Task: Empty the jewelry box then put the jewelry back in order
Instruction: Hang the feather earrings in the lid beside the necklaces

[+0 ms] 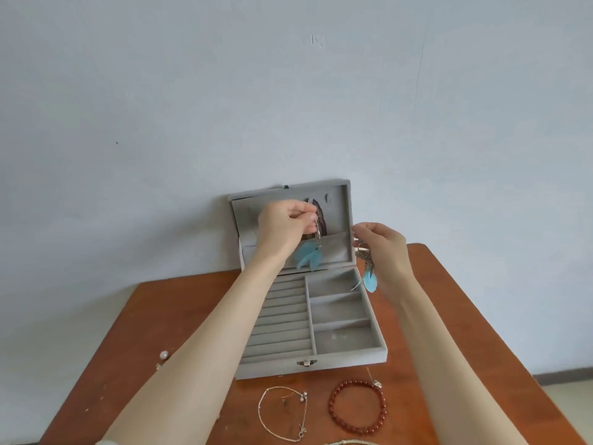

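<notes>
Below my raised hands a brown table point(465, 316) carries the open grey box point(340, 319), its tray bare and its lid point(333, 248) upright against the wall behind my fingers. My left hand point(282, 226) pinches the hook of one blue feather earring point(308, 256), which hangs in front of the lid pocket; my right hand point(382, 242), just beside the lid's edge, pinches the other earring point(369, 279), dangling over the far right compartment. Nearer me than either grip, in front of the box, lie a red bead bracelet point(357, 406) and a thin silver chain point(282, 415); a pearl piece point(163, 355) sits left of my forearm. A dark necklace point(321, 216) seems to hang in the lid behind my left fingers. To do this well, I judge, I should keep both pinches on the metal hooks, spare the feathers, and lower the pair together.
</notes>
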